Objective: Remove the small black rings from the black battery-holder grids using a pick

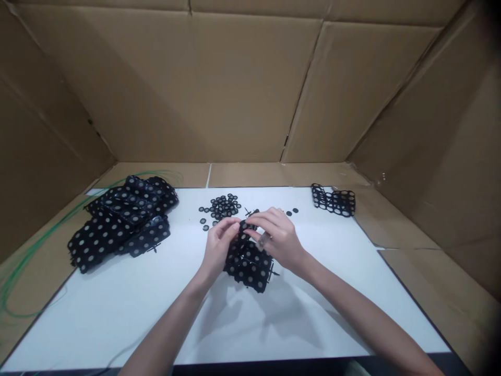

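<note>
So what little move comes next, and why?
Probably push one round piece loose from the black, grey-dotted flat sheet: left fingers and right fingers seem to pinch its far end, it looks well filled, and loose black discs with grey centres lie beyond.

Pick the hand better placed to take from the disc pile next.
Left hand, probably: the disc pile lies just beyond it, while the right hand is farther across. Both are occupied at the dotted sheet, though.
</note>
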`<action>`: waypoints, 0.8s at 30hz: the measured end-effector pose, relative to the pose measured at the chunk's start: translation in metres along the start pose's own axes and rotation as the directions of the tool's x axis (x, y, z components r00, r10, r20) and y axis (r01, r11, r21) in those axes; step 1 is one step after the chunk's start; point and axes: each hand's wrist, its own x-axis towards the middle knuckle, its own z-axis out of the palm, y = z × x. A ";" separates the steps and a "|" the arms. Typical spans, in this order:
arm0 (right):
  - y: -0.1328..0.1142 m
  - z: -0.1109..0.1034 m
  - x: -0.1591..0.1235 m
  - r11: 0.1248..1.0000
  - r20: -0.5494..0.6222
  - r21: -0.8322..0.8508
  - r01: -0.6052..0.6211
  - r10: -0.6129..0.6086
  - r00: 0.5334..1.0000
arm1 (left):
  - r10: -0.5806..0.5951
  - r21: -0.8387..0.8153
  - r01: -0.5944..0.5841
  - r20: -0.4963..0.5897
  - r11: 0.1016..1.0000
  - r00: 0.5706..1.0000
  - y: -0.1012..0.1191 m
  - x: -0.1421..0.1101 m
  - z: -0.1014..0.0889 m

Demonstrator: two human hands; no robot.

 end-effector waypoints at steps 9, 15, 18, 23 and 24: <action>-0.004 0.006 -0.005 0.994 0.087 -0.105 0.039 -0.030 0.996 | -0.231 -0.104 0.231 0.011 0.967 0.973 0.007 0.000 -0.006; -0.003 0.014 -0.011 0.949 0.098 -0.237 0.209 -0.191 0.977 | -0.362 -0.105 0.359 -0.006 0.927 0.932 0.005 0.002 -0.009; -0.001 0.018 -0.012 0.930 0.085 -0.276 0.241 -0.227 0.970 | -0.345 -0.070 0.342 -0.024 0.937 0.938 0.001 0.002 -0.008; 0.003 0.019 -0.011 0.942 0.082 -0.241 0.233 -0.220 0.972 | -0.283 -0.023 0.282 -0.073 0.959 0.956 -0.005 0.003 -0.007; 0.004 0.019 -0.011 0.949 0.084 -0.219 0.225 -0.211 0.974 | -0.283 -0.022 0.282 -0.076 0.959 0.956 -0.005 0.003 -0.007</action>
